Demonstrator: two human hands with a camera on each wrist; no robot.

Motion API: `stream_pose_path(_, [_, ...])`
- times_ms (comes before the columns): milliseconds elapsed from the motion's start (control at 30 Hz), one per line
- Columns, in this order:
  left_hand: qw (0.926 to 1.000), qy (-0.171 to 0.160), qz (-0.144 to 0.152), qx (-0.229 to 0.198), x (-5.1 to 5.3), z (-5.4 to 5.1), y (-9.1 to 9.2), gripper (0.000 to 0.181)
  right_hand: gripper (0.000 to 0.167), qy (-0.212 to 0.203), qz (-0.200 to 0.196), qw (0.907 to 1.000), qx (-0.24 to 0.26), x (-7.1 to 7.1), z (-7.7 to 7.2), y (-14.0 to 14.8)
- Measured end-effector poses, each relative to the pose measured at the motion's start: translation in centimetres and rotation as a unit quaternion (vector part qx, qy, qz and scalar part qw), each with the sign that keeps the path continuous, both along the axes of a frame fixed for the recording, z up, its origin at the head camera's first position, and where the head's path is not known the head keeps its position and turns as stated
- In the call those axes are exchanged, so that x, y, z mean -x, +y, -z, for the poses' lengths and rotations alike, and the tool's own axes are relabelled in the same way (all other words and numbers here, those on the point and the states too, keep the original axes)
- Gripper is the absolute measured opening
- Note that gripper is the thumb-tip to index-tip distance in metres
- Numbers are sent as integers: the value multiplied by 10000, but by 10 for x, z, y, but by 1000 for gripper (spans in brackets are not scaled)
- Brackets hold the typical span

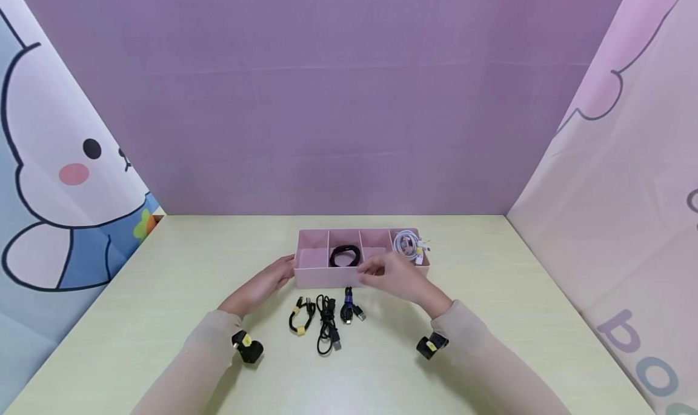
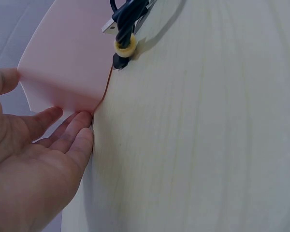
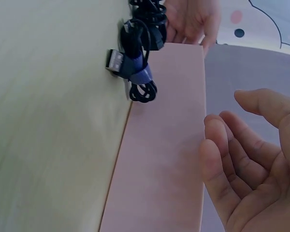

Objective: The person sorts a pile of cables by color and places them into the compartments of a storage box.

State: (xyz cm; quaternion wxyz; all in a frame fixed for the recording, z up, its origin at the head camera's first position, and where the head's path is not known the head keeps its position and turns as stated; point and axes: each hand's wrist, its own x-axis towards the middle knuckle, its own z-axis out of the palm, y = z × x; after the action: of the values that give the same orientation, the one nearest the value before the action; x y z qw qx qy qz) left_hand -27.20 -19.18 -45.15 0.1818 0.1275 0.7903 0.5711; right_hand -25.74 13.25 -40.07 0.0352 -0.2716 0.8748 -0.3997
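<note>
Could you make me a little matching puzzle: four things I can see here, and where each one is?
1. black cable coil
2. white cable
3. purple-tied cable
4. left hand

A. on the table, in front of the pink box
B. inside the box, at its right end
C. touching the box's left end
D. inside the box, second section from the left

Pairs: 1-D, 2-B, 3-A, 4-C
</note>
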Motion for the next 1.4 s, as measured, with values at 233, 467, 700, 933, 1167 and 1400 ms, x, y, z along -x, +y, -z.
stream_pose_path(233, [10000, -17, -6, 9, 0, 0, -1, 64, 20, 3, -142, 9999, -71, -3, 6, -1])
stream_pose_path(467, [10000, -16, -2, -7, 0, 0, -1, 63, 22, -146, -174, 9990, -375, -7, 12, -3])
stream_pose_path(700, [10000, -18, 12, 43, 0, 0, 1, 64, 27, -357, -215, 9974, -582, -10, 22, -5])
stream_pose_path(933, [9999, 56, 102, -9, 2, 0, 2, 64, 34, -99, -283, 9971, -693, -10, 27, -8])
stream_pose_path(1167, [10000, 52, 84, 6, 1, 0, 1, 65, 43, -53, -256, 9960, -859, -11, 33, -11])
stream_pose_path(1400, [10000, 29, 82, -11, 0, -1, 0, 64, 45, -55, -137, 9955, -937, -10, 35, -16])
